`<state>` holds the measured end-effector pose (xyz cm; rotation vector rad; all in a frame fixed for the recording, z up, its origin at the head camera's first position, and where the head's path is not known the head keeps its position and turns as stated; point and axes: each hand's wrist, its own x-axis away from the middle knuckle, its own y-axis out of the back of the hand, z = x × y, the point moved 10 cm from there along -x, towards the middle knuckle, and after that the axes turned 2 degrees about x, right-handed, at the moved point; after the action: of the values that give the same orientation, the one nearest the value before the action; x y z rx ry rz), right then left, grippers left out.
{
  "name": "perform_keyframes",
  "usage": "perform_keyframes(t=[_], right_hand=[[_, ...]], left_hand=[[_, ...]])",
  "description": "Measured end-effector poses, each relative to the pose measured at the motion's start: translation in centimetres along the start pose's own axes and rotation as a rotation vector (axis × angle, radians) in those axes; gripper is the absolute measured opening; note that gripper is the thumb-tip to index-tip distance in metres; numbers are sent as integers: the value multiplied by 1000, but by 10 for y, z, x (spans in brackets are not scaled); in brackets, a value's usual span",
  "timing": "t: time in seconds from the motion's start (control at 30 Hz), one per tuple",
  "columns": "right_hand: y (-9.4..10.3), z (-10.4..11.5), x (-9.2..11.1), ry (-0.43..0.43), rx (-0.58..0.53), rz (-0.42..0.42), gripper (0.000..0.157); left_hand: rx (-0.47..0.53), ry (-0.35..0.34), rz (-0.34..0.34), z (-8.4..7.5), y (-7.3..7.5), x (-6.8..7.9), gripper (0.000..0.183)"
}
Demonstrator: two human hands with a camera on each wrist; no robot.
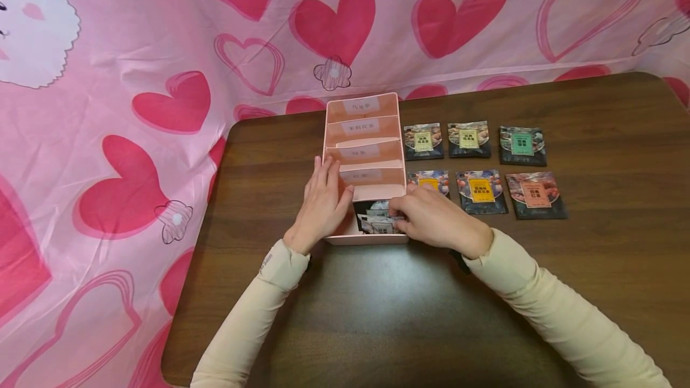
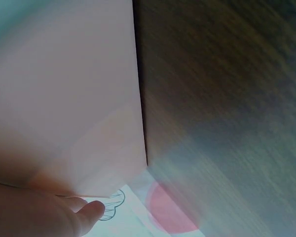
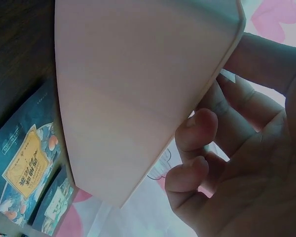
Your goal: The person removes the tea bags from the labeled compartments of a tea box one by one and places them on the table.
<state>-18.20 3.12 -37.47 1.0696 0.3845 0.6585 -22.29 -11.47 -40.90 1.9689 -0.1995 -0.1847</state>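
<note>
A pink divided box (image 1: pixel 364 240) stands on the table, with labelled compartments one behind another. In its nearest compartment are black-and-white sachets (image 1: pixel 377 226), partly covered by my right hand (image 1: pixel 436 214). The thumb and index finger of that hand reach over the right rim and pinch a sachet at its right edge. Its other fingers curl outside the box wall (image 3: pixel 138 94) in the right wrist view. My left hand (image 1: pixel 323 199) rests along the left rim with its fingers extended. In the left wrist view its fingers (image 2: pixel 91 212) show at the box's rim.
To the right of the box lie two rows of dark sachets, among them a green-labelled one (image 1: pixel 521 146), a yellow-labelled one (image 1: pixel 481 191) and a red-labelled one (image 1: pixel 536 196). A pink heart-patterned cloth (image 1: pixel 259 17) hangs behind and left of the brown table (image 1: pixel 345 316).
</note>
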Motion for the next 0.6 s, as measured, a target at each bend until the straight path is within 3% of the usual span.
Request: perform_keyframes(t=[0.3,0.6], right_hand=[[15,3,4,2,27,-67,4],[23,2,7,-2,13,-91,5]], left_hand=[[7,-2,7,0,0,0,69],[15,9,19,1,-2,0,68]])
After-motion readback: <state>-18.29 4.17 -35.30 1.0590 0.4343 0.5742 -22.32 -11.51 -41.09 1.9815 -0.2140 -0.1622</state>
